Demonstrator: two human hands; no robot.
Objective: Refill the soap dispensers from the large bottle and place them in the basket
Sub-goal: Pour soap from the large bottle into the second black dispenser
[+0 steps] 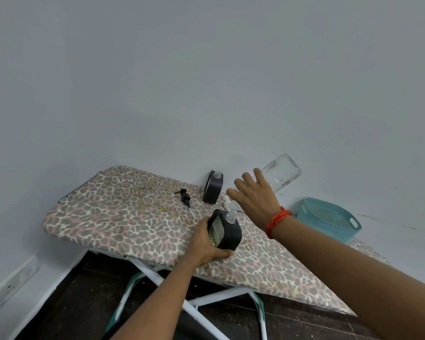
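Head view: left hand (206, 241) holds one soap dispenser (227, 233) on the board (133, 217). Right hand (255, 202) grips the big bottle (281, 171), tipped up toward 1 o'clock. Soap could miss the small hole and spill. The basket (329, 233) sits at 3 o'clock.

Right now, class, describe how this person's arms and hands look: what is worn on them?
The left hand and right hand are bare: no gloves, no rings that I can see. No sleeves show on either arm. A red thread is wound several times round the right wrist; the left wrist wears nothing.
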